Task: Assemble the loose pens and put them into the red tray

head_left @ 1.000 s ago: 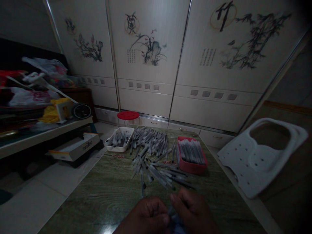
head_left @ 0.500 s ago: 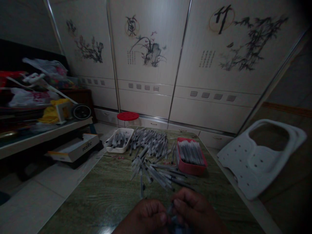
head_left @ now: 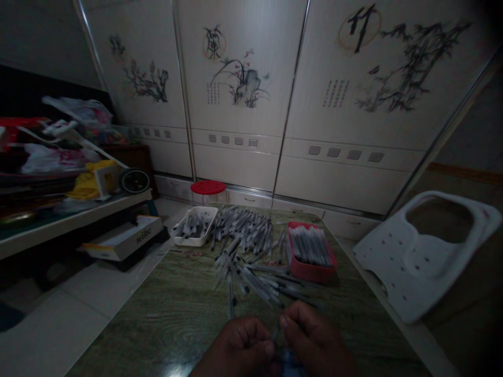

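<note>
My left hand (head_left: pixel 239 348) and my right hand (head_left: pixel 314 337) meet at the bottom of the view, over the near edge of a green wood-grain table (head_left: pixel 157 314). Between them they pinch a small blue item with a thin grey tip (head_left: pixel 288 358), partly hidden by my fingers. A loose heap of slim grey pen-like tubes (head_left: pixel 243 262) lies beyond my hands, just out of reach of my fingertips. A white tray (head_left: pixel 195 226) holds more of these tubes, and a red tray (head_left: pixel 310 252) holds neat rows of them.
A red stool (head_left: pixel 207 187) stands beyond the table, before white cabinets (head_left: pixel 236 157) with painted doors. To the right lies a white perforated moulded plastic piece (head_left: pixel 424 251). On the left, a shelf (head_left: pixel 70 220) carries plastic bags, and a carton (head_left: pixel 123 238) sits below.
My fingers have shifted slightly on the small item, and its thin tip now shows between my hands. The view has moved slightly. The tubes and trays lie as before.
</note>
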Demonstrator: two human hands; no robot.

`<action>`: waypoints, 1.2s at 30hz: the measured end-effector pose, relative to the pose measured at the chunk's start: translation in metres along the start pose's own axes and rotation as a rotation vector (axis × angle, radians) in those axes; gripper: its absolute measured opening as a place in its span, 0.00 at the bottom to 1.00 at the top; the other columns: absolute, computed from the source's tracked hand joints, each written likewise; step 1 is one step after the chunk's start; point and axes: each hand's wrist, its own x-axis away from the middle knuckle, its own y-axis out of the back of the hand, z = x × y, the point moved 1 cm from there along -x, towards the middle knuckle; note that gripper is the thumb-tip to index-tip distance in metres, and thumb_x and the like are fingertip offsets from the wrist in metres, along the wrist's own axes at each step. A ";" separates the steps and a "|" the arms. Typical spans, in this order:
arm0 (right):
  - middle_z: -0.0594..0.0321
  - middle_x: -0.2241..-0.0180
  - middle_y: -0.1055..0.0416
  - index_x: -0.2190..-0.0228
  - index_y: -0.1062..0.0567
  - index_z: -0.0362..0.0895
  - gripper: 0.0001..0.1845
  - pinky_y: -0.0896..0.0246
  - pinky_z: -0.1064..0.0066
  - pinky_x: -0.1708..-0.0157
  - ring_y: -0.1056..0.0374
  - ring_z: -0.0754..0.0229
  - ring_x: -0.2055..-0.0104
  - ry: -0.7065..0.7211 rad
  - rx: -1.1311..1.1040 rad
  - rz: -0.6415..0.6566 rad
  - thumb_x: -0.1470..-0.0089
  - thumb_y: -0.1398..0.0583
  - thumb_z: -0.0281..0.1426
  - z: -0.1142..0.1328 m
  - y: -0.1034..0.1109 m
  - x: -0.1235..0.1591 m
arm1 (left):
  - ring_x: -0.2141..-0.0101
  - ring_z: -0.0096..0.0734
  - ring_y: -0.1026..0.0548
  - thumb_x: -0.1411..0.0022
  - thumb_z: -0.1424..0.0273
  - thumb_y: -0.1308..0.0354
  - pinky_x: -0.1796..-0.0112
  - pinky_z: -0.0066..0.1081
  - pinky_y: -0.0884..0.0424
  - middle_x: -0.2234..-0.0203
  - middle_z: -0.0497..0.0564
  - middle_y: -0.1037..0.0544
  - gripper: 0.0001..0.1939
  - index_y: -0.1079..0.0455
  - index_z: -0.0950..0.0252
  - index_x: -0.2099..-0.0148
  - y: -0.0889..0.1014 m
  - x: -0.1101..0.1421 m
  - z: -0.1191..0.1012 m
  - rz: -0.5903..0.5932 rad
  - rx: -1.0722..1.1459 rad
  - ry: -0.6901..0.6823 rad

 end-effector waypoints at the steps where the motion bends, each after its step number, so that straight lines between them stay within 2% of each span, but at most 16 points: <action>1: 0.67 0.73 0.33 0.66 0.24 0.45 0.23 0.42 0.69 0.71 0.36 0.60 0.71 -0.012 -0.044 0.039 0.36 0.41 0.53 0.001 0.000 0.000 | 0.77 0.26 0.27 0.42 0.50 0.28 0.72 0.27 0.37 0.75 0.51 0.19 0.23 0.27 0.65 0.64 0.000 0.001 0.000 0.012 0.004 0.012; 3: 0.65 0.72 0.30 0.62 0.23 0.44 0.29 0.41 0.70 0.71 0.35 0.60 0.71 -0.031 -0.124 0.101 0.38 0.41 0.59 0.004 0.001 0.001 | 0.76 0.26 0.28 0.41 0.50 0.29 0.72 0.27 0.38 0.74 0.52 0.19 0.24 0.25 0.67 0.63 0.002 0.002 -0.001 0.041 0.010 0.022; 6: 0.65 0.75 0.30 0.67 0.23 0.44 0.34 0.42 0.70 0.71 0.35 0.61 0.73 -0.017 -0.176 0.111 0.42 0.40 0.63 0.007 0.000 0.003 | 0.75 0.26 0.29 0.40 0.49 0.30 0.72 0.26 0.40 0.73 0.52 0.20 0.24 0.23 0.67 0.63 0.004 0.005 -0.001 0.083 0.021 0.008; 8: 0.67 0.78 0.32 0.72 0.25 0.44 0.34 0.44 0.71 0.73 0.37 0.62 0.75 -0.017 -0.189 0.087 0.43 0.39 0.64 0.008 -0.002 0.004 | 0.76 0.25 0.31 0.41 0.48 0.30 0.72 0.26 0.41 0.73 0.51 0.21 0.25 0.23 0.67 0.63 0.004 0.006 -0.001 0.100 0.018 -0.004; 12: 0.68 0.80 0.34 0.75 0.26 0.46 0.30 0.45 0.71 0.74 0.40 0.63 0.76 -0.043 -0.168 0.026 0.44 0.36 0.61 0.008 -0.006 0.003 | 0.77 0.23 0.34 0.42 0.50 0.27 0.73 0.26 0.43 0.75 0.48 0.24 0.23 0.25 0.66 0.64 0.003 0.006 -0.003 0.106 0.043 -0.038; 16: 0.68 0.80 0.35 0.75 0.27 0.46 0.29 0.46 0.70 0.74 0.41 0.62 0.76 -0.048 -0.106 -0.048 0.43 0.37 0.59 0.004 -0.011 0.002 | 0.76 0.23 0.35 0.44 0.49 0.27 0.72 0.26 0.42 0.76 0.47 0.25 0.25 0.27 0.66 0.67 0.000 0.001 -0.004 0.051 -0.007 -0.067; 21: 0.67 0.78 0.33 0.76 0.27 0.46 0.28 0.43 0.70 0.72 0.37 0.60 0.73 -0.049 -0.031 -0.156 0.42 0.38 0.57 0.000 -0.017 -0.002 | 0.76 0.24 0.35 0.44 0.47 0.28 0.72 0.26 0.42 0.77 0.47 0.25 0.26 0.29 0.65 0.68 -0.002 -0.004 0.000 -0.052 -0.125 -0.106; 24: 0.67 0.79 0.32 0.74 0.25 0.45 0.31 0.43 0.70 0.74 0.37 0.61 0.75 -0.102 -0.127 -0.107 0.42 0.39 0.60 0.002 -0.014 -0.003 | 0.75 0.25 0.30 0.42 0.47 0.29 0.71 0.26 0.38 0.75 0.49 0.22 0.25 0.29 0.65 0.65 -0.004 -0.003 0.001 -0.030 -0.062 -0.077; 28: 0.65 0.77 0.28 0.62 0.18 0.44 0.37 0.44 0.72 0.78 0.38 0.62 0.79 -0.149 -0.264 -0.051 0.44 0.40 0.65 0.011 -0.006 -0.003 | 0.77 0.25 0.28 0.41 0.47 0.30 0.71 0.27 0.36 0.74 0.52 0.19 0.25 0.27 0.66 0.63 -0.002 0.000 -0.002 -0.006 0.002 -0.014; 30: 0.64 0.76 0.26 0.60 0.17 0.44 0.37 0.43 0.72 0.78 0.37 0.63 0.79 -0.139 -0.283 -0.041 0.46 0.39 0.65 0.013 -0.004 -0.002 | 0.76 0.26 0.28 0.40 0.48 0.30 0.71 0.27 0.36 0.74 0.52 0.19 0.25 0.26 0.67 0.63 -0.001 0.001 -0.004 0.006 0.007 -0.015; 32: 0.65 0.76 0.26 0.62 0.18 0.44 0.36 0.43 0.72 0.76 0.37 0.63 0.78 -0.117 -0.280 -0.022 0.47 0.37 0.65 0.011 -0.004 -0.001 | 0.76 0.26 0.27 0.39 0.48 0.31 0.71 0.26 0.36 0.74 0.52 0.19 0.24 0.25 0.67 0.62 0.000 0.001 -0.004 0.023 0.011 -0.016; 36: 0.70 0.79 0.34 0.71 0.24 0.44 0.33 0.47 0.72 0.75 0.42 0.65 0.77 -0.068 -0.214 0.016 0.44 0.38 0.63 0.000 -0.011 -0.001 | 0.77 0.25 0.29 0.40 0.47 0.31 0.71 0.27 0.36 0.75 0.51 0.20 0.25 0.25 0.67 0.62 -0.001 0.002 -0.003 0.029 0.000 -0.001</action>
